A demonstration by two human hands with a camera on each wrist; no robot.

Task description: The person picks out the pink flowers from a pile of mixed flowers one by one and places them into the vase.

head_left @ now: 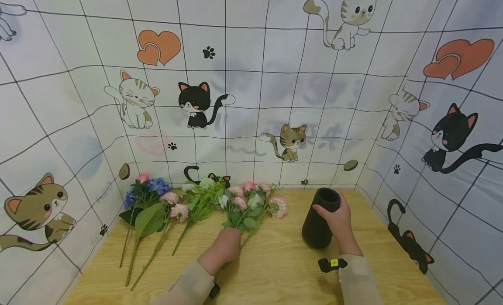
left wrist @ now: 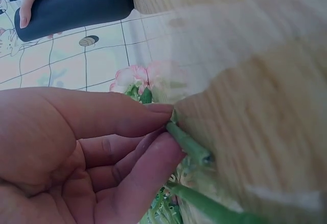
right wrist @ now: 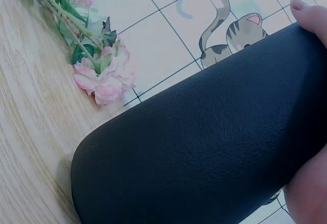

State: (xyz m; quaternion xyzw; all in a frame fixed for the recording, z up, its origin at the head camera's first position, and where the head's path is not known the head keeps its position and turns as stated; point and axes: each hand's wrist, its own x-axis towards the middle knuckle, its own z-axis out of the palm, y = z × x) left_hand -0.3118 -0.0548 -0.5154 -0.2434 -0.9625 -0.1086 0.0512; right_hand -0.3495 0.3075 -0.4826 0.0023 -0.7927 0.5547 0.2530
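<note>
In the head view a dark, tapered vase [head_left: 315, 230] stands at the right of the table, leaning slightly, its round mouth upward. My right hand [head_left: 341, 217] grips it near the top, thumb on the front. At the middle, my left hand [head_left: 225, 248] is low over the wood at the lower end of a spray of pink flowers [head_left: 278, 207]. The left wrist view shows its thumb and fingers pinching a thin green stem [left wrist: 190, 144]. Another green stem [left wrist: 214, 206] passes just below the fingers. Pink blooms [right wrist: 107, 75] lie beside the vase in the right wrist view.
Left of my left hand lie more stems: blue hydrangea-like blooms [head_left: 159, 186], a broad green leaf [head_left: 149, 220], a pale pink flower [head_left: 179, 212] and feathery greenery [head_left: 200, 206]. A cat-printed cloth [head_left: 243, 91] hangs behind and along both sides of the wooden table [head_left: 275, 274].
</note>
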